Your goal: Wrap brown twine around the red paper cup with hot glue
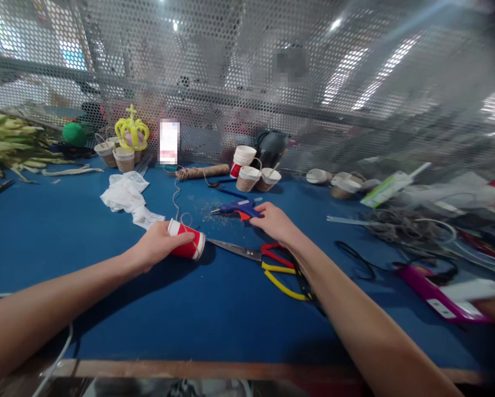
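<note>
The bench [127,325] is showing plain blue. Near its middle, a cup [185,252] is wearing red between white ends, and a glue gun [231,207] is pairing blue with a red-orange trigger [243,216]. Along the far edge, a ball [74,134] is showing green, a crown [133,145] yellow.

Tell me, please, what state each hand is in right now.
Left hand: closed around a tapered red-and-white paper cup.
Right hand: closed on the handle end of a blue plastic glue gun with an orange trigger.
</note>
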